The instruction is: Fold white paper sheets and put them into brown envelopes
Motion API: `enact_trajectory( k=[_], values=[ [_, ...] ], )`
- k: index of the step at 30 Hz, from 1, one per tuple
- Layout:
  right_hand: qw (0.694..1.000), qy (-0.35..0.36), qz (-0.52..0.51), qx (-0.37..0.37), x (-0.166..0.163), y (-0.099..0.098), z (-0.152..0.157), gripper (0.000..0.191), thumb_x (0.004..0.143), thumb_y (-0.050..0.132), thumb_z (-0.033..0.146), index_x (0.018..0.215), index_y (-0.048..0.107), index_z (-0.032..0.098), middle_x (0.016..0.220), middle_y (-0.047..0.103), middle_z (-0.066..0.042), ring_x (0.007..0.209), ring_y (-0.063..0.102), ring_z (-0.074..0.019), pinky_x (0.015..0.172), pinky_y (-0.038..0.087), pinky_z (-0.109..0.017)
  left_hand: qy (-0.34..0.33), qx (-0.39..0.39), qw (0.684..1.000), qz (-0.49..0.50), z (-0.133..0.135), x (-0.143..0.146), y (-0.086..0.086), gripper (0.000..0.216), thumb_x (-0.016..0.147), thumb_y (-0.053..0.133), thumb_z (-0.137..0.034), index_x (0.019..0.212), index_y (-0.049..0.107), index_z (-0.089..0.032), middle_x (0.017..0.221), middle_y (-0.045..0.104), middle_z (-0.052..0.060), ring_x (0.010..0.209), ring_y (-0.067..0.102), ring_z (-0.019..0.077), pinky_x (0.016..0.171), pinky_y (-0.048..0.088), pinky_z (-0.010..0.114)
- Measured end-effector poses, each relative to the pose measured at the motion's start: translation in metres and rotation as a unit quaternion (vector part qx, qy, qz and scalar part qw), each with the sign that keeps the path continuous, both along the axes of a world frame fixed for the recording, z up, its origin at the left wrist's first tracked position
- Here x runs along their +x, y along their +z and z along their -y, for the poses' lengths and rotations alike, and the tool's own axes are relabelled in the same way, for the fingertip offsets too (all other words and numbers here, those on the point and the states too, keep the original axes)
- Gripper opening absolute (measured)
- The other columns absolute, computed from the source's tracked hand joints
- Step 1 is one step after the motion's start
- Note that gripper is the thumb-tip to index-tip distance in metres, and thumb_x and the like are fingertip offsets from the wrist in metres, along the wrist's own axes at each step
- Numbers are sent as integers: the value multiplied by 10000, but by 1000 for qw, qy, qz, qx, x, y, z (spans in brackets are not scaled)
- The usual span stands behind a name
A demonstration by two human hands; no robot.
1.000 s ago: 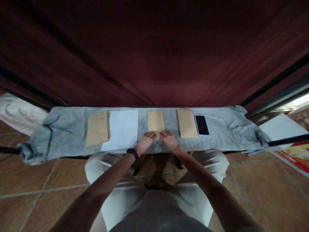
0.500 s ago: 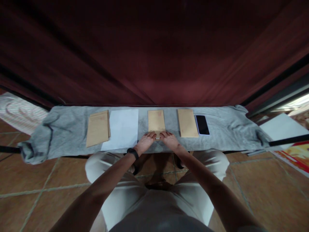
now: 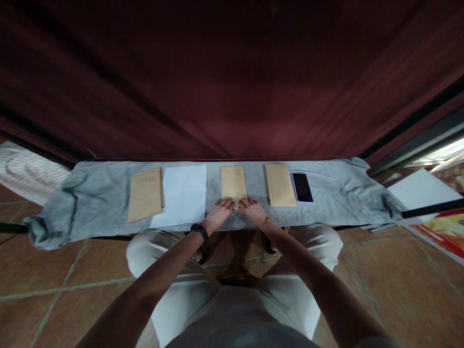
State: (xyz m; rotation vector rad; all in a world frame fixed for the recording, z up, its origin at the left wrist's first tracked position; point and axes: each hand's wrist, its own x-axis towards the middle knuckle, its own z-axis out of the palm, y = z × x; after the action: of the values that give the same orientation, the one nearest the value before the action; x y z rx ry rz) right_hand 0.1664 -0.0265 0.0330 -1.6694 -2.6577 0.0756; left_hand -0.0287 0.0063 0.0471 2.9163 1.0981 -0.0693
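Observation:
A brown paper envelope (image 3: pixel 234 180) with faint reddish print lies flat in front of me, its short near end between my hands. My left hand (image 3: pixel 219 212) grips the left corner of that end, fingers on top. At the right corner my right hand (image 3: pixel 253 211) does the same. A thin pale strip shows along the edge between them. My thumbs are mostly hidden. Right of the envelope lies a neat stack of similar brown envelopes (image 3: pixel 280 185). A sheet of white paper (image 3: pixel 184 193) rests to the left, beside more brown envelopes (image 3: pixel 145 195), loosely stacked.
A phone (image 3: pixel 302 187) with a dark screen lies right of the neat stack. Grey cloth (image 3: pixel 337 191) covers the narrow bench. Dark red fabric (image 3: pixel 232 96) hangs behind it. A white board (image 3: pixel 422 191) and a colourful printed sheet (image 3: pixel 447 232) are at the far right.
The view has shifted very slightly. Both hands stay at the near end of the envelope with almost no visible movement.

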Motion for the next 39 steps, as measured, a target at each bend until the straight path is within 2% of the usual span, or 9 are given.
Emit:
enact_trajectory(
  k=[12,21,25,31,39],
  values=[
    [1000,1,17,-14,-1,2,1,261,1012,417,156,1177,620,160,1214,632,-148,1046,620,-233,863,531,-335,20,-6,1000,-6,1,5,8,264,968,479,-106,1196,592,-177,1285,631,94,1240,574,212,1014,478,348],
    [1000,-15,-23,-7,-3,1,3,253,1005,432,156,1156,635,169,1190,648,-143,1059,611,-251,867,524,-352,18,-1,1000,5,5,5,6,323,945,506,-96,1246,599,-168,1322,629,127,1266,576,251,1024,491,381],
    [998,-32,-58,-2,-3,-1,5,259,1012,444,177,1180,642,176,1215,655,-131,1073,617,-239,922,511,-358,27,2,999,28,7,3,2,341,942,516,-93,1266,603,-157,1334,633,139,1287,569,258,1062,468,397],
    [980,-11,-197,20,14,-17,15,311,993,575,294,1283,626,192,1389,608,-97,1253,574,-207,1080,457,-364,37,-16,994,97,11,-10,-12,317,986,560,-274,1276,621,-162,1350,642,118,1273,584,237,1097,451,383],
    [963,-80,-256,29,9,-25,12,223,1009,503,200,1137,685,194,1249,691,-88,1175,619,-194,1046,473,-364,55,-14,986,154,9,-12,-21,269,995,495,-166,1204,665,-151,1274,688,105,1195,627,210,1064,477,368]
  ],
)
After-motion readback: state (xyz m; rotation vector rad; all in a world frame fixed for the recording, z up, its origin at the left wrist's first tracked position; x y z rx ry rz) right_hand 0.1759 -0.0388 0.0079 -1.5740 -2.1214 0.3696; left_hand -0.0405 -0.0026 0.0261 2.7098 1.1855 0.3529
